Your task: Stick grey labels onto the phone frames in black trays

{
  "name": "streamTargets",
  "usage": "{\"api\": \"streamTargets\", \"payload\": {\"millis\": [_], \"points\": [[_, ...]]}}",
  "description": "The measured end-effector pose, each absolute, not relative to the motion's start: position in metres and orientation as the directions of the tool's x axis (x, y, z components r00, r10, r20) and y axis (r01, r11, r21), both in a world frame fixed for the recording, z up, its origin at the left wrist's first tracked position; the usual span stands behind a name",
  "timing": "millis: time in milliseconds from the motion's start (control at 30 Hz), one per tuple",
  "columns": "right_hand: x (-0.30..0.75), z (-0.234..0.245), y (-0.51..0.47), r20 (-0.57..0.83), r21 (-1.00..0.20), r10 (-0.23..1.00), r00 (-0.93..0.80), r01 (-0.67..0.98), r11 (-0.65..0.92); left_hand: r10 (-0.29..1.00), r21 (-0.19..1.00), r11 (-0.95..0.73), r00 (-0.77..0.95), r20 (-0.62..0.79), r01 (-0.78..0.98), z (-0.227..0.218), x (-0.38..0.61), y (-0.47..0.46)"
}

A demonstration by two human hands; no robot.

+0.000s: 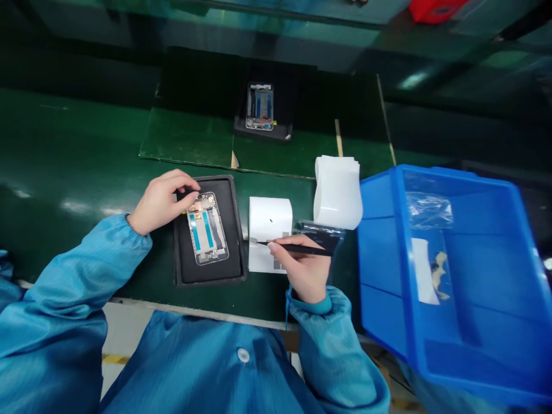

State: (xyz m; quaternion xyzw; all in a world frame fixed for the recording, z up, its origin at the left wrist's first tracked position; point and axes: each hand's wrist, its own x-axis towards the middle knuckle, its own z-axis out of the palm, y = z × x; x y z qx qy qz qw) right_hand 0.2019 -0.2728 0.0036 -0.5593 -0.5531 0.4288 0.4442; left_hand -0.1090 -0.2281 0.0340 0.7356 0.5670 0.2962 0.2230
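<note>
Stretching beneath everything, the green workbench holds a blue plastic bin right of the black rubber tray. Beyond that tray lies a second phone frame, and just right of it a white paper sheet and white film stack. A phone frame lies in the tray, the left hand loosely curled, fingers at its top edge, not gripping. The right hand pinches black tweezers over the paper.

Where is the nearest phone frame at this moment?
The phone frame lies in the black tray, left of centre in the head view, beside the left hand.
</note>
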Motion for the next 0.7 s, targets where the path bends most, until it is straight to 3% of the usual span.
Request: {"api": "streamTargets", "payload": {"millis": [333,700], "points": [[0.116,-0.005,-0.230,-0.087,-0.983,0.970,-0.229,0.177,-0.046,0.925,0.375,-0.344,0.241,0.295,0.861,-0.018,-0.129,-0.268],[0.097,-0.009,-0.224,-0.097,-0.961,0.973,-0.209,0.275,-0.037,0.911,0.388,-0.396,0.302,0.282,0.832,-0.026,-0.132,-0.266]]}}
